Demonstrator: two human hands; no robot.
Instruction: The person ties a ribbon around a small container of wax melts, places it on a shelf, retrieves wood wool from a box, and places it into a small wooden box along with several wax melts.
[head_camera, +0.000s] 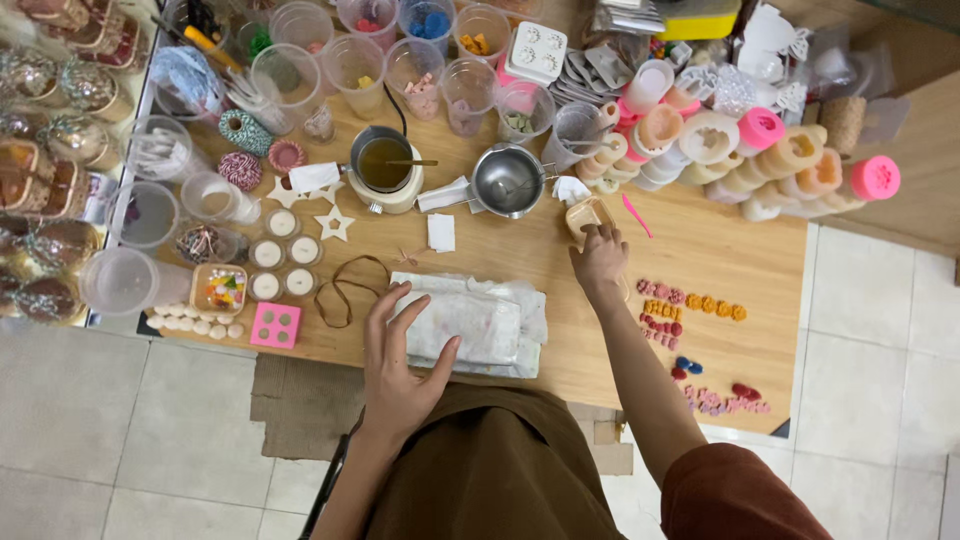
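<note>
A wooden surface (560, 250) spreads beneath both hands, crowded along its far edge with clear plastic cups (415, 60) and a heap of pale silicone moulds (720, 150) with pink caps.

Next in size, a folded white cloth (480, 320), stained faintly pink, lies flat near the front edge. The left hand (400, 365) rests at its near left corner: its fingers (385, 310) are spread apart, lying over the cloth's edge, with the thumb stretched across the cloth to the right.

Beyond the left fingers stands a round melting pot (385, 165) filled with amber liquid, and to its right a small steel pouring pitcher (507, 180). To the left of those fingers sit round white candles (283, 255), a loop of brown cord (345, 290) and a pink block (275, 325) with holes.

The right hand (600, 260) reaches farther out, its fingers (590, 236) curled down together onto a small tan heart-shaped mould (585, 213), touching its near rim; whether they actually grip it cannot be told. A thin pink stick (636, 215) lies just right of those fingers.

Smallest of all, rows of tiny wax flowers (690, 300) in pink, orange and red lie to the right of the right wrist, nearer the person.
</note>
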